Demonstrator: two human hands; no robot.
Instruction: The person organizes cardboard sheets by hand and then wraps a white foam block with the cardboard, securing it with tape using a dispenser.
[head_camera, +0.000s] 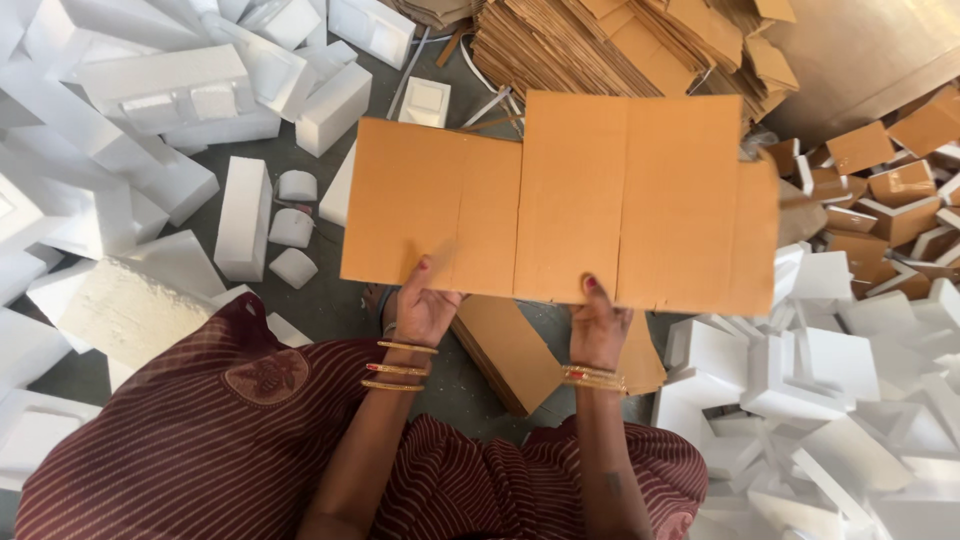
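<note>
A flat, unfolded cardboard sheet (560, 200) spreads level across the middle of the view above a grey floor (330, 300), its far edge stepped and its near edge running straight just above the person's wrists. White foam blocks (170, 95) crowd the floor on the left, leaving only a narrow bare strip beside the sheet's left edge; more white foam pieces (800, 380) pile up on the right, touching the space under the sheet's right corner. A stack of flattened cardboard (620, 45) lies just beyond the far edge. Another folded cardboard piece (505, 350) rests on the floor between the forearms. The left hand (422, 308) pinches the sheet's near edge, thumb on top and fingers beneath; the right hand (598, 322) grips the same edge likewise, thumb over the face. Gold bangles (398, 368) ring both wrists.
</note>
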